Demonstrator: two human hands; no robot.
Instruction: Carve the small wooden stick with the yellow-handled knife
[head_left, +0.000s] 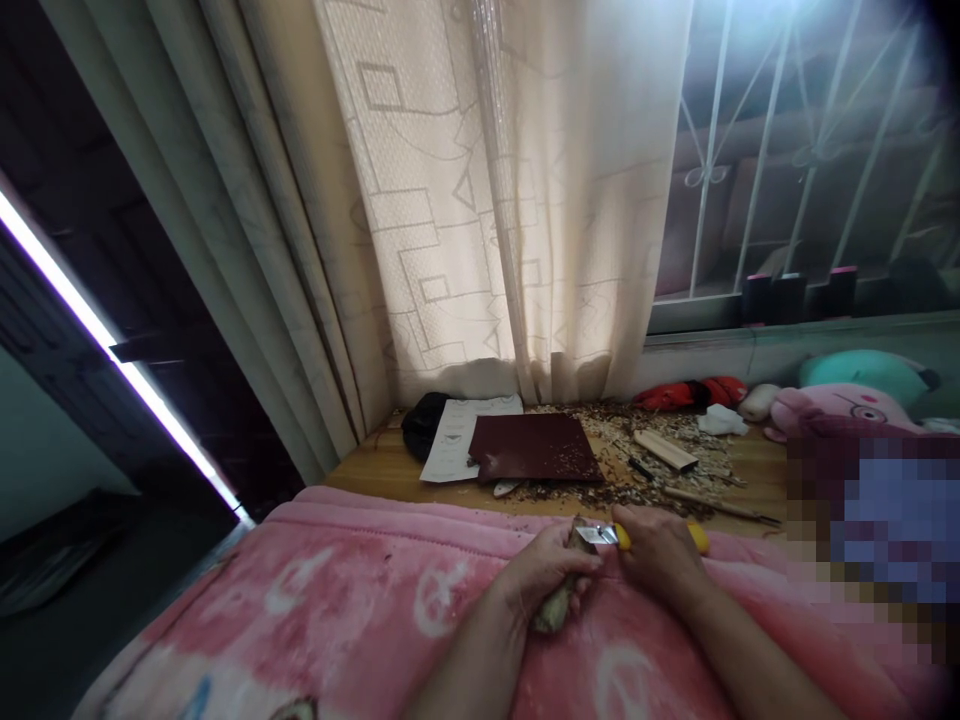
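Note:
My left hand (541,570) is wrapped round a greenish-brown piece of wood (553,612), whose lower end sticks out below the fingers. In my right hand (660,555) is a yellow utility knife (699,538), gripped by its handle. The metal blade points left and lies at the upper end of the wood, close to my left thumb; whether it is cutting in cannot be made out. Both hands are above a pink patterned blanket (360,590).
Beyond the blanket, shavings litter a wooden surface (390,488). On it are a dark red board (536,447), white paper (442,440), a pale wooden block (666,451), a thin tool (720,505), crumpled tissue (722,420) and a pink plush toy (840,408). Curtains (450,200) hang behind.

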